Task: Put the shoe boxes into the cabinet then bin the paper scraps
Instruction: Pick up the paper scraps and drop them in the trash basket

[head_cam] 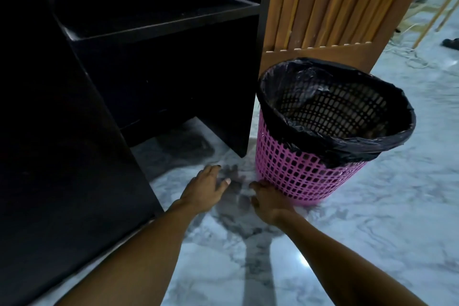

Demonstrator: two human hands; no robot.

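Note:
A pink mesh bin (pixel 305 171) lined with a black bag stands on the marble floor, right of a dark open cabinet (pixel 154 62). My left hand (pixel 206 187) reaches low over the floor in front of the cabinet, its fingers straight and holding nothing. Beside the bin's base is my right hand (pixel 267 197), its fingers against the mesh wall near the floor; I cannot tell whether they curl on anything. No shoe boxes or paper scraps show. The cabinet's shelves are too dark to see into.
A slatted wooden door (pixel 335 7) stands open behind the bin. White cables (pixel 407 54) lie on the floor at the far right, near a dark shoe (pixel 450 43). Marble floor (pixel 372 231) stretches to the right and toward me.

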